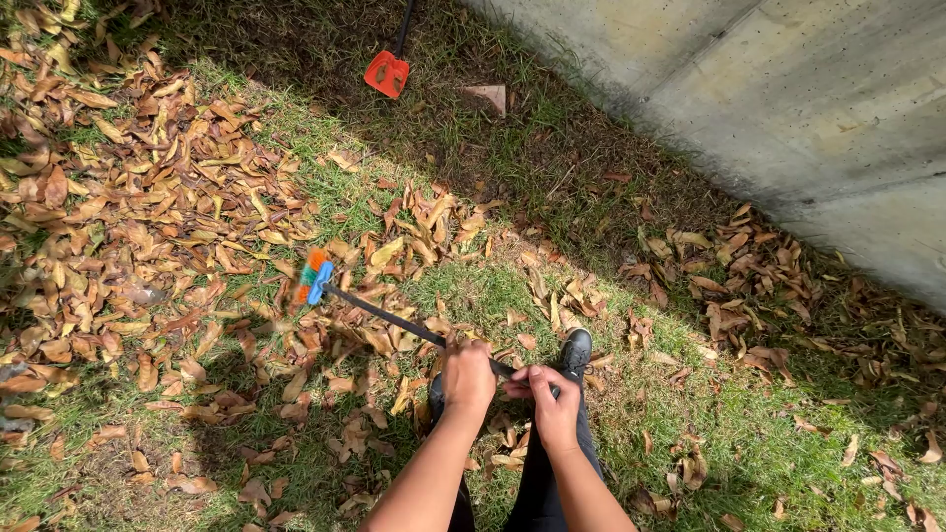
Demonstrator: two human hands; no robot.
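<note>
Dry brown leaves (128, 227) cover the grass at the left. The little rake (316, 277) sits mid-frame, its head blurry. The left hand (467, 377) and right hand (554, 406) both wrap tight around its black handle. Short, low pulls would probably gather leaves best.

The rake head (313, 277) at the far end of the black handle (394, 320) is smeared by motion blur, so its orange, green and blue parts (tines or bristles) cannot be told apart. The handle's near end is hidden inside the left hand (467, 377) and right hand (554, 404). At 12 o'clock, the orange dustpan (386, 74) has its dark handle cut off by the top edge. Both forearms run off the bottom edge.
</note>
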